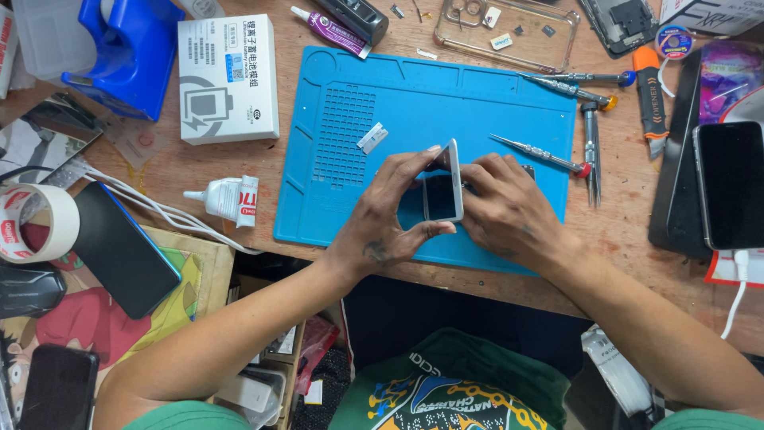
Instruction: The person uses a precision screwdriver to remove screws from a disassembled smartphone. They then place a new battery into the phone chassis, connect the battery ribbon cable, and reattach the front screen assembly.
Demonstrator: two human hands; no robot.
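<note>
- Left hand (382, 215) holds a small white-edged smartphone (442, 187) over the near part of the blue silicone repair mat (446, 95); thumb under the phone's near end, index tip on its far end, so the fingers pinch it lengthwise.
- Phone stands on edge, tilted, dark screen facing the left hand, white side rail up.
- Right hand (505, 211) is pressed against the phone's other face; fingers curled close together, tips hidden behind the phone, so can't tell exactly what they grip.
- Both hands sit above the mat's near-right area, wrists past the mat's near edge, over the wooden bench (613, 231).
- On the mat, just left of the hands: a small metal razor blade (372, 138), lying flat, apart from the phone.
- Right of the hands: a red-tipped precision screwdriver (541, 153), lying slantwise on the mat, tip pointing away from the right hand; near but not touching.
- Further right, at the mat's edge: tweezers (591, 155), lengthwise on the bench.
- Far right: a dark phone (730, 183) w/ white cable plugged in.
- Left of mat: white glue tube (227, 199), white box (228, 76), black phone (123, 247), roll of tape (36, 223).
- Behind the mat: clear phone case (509, 32) and two more screwdrivers (577, 84).
</note>
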